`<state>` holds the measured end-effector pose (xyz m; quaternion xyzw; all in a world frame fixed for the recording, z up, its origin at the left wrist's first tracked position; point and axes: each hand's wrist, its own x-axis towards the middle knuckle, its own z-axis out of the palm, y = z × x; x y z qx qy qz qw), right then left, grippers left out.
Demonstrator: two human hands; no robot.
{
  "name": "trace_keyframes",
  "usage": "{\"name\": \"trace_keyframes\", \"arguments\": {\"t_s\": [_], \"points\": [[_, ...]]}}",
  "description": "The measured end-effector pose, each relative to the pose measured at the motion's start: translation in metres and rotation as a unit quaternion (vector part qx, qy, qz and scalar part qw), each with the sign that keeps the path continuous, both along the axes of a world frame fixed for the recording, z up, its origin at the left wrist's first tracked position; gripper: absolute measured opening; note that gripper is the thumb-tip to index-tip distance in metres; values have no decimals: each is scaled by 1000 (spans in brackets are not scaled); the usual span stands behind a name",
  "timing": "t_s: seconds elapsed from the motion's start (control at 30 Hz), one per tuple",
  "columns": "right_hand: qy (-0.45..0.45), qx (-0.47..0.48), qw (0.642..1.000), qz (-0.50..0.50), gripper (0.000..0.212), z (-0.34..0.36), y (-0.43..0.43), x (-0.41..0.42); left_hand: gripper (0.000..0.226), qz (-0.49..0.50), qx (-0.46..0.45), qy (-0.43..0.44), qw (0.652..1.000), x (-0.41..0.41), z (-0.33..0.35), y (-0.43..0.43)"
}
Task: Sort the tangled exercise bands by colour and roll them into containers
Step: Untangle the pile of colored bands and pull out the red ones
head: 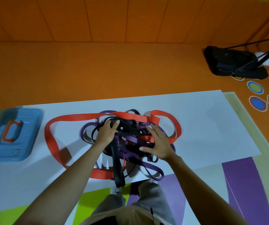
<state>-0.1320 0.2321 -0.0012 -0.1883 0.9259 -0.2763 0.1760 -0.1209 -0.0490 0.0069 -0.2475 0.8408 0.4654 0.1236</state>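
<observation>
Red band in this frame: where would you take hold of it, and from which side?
Pinch the red band at its wide left loop, coming from above on the left. There it lies alone on the white sheet, clear of the black bands and purple bands; its right part runs into the tangle.

A white sheet lies on the orange floor; beyond its far right corner sits a black bag; coloured concentric ovals dot the floor off its right edge.
</observation>
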Motion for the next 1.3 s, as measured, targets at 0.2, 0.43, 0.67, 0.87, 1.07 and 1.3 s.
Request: {"name": "trace_keyframes", "arguments": {"t_s": [0.2, 0.43, 0.67, 0.87, 1.07, 1.3], "points": [[-47, 204, 975, 74, 151, -20, -78, 14, 57, 1, 30, 8, 1000, -1, -1, -5], [73, 262, 962, -18, 134, -49, -84, 47, 57, 93, 68, 17, 993, -4, 1, -16], [127, 294, 946, 45, 108, -51, -85, 36, 72, 94, 18, 0, 995, -6, -5, -44], [92, 222, 961, 139, 66, -51, -81, 34, 52, 82, 28, 9, 996, -11, -4, -46], [57, 87, 989, 107, 49, -52, -70, 44, 40, 51, 71, 38, 995, -18, -2, -41], [32, -138, 983, -115, 28, -11, -16, 27, 42, 152, 74, 58, 984, -27, 1, -55]]}}
